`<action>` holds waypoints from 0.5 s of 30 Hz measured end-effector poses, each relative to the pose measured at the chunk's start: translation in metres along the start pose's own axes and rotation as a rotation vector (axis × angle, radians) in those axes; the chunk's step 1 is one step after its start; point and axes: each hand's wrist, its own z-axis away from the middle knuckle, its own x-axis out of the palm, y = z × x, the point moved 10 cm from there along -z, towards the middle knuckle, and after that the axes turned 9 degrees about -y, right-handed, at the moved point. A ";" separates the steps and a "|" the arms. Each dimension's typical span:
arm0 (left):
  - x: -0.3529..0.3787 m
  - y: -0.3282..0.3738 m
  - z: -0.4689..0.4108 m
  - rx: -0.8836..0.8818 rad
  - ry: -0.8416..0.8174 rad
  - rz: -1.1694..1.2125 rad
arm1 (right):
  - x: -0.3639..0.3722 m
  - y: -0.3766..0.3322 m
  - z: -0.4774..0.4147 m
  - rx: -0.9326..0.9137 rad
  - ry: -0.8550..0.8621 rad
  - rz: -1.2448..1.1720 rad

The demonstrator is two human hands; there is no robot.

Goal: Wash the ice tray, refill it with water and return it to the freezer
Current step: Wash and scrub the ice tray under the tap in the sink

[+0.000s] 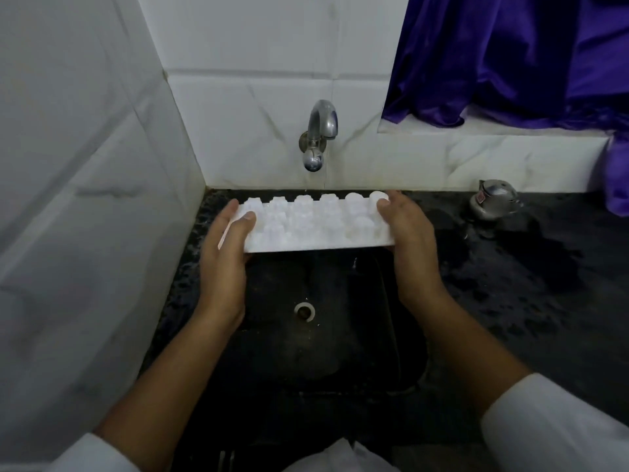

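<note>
A white plastic ice tray (313,223) is held upside down over the dark sink (343,335), its moulded cup bottoms facing up. My left hand (224,247) grips its left end, thumb on top. My right hand (405,233) grips its right end the same way. The tray sits just below and in front of the chrome tap (318,137), which juts from the white tiled wall. No water runs from the tap.
The sink drain (304,311) lies below the tray. A wet black stone counter (510,284) extends to the right, with a small steel lidded pot (493,201) at the back. A purple curtain (510,56) hangs over the ledge. A white tiled wall (85,165) closes the left side.
</note>
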 end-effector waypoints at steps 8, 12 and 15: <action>-0.027 -0.102 0.029 -0.425 0.079 -0.076 | -0.001 0.114 0.041 0.429 -0.011 0.035; -0.022 -0.102 0.027 -0.462 0.028 -0.099 | -0.001 0.122 0.045 0.449 -0.045 0.060; -0.007 -0.082 0.009 -0.518 -0.070 -0.134 | 0.007 0.103 0.021 0.551 -0.110 0.146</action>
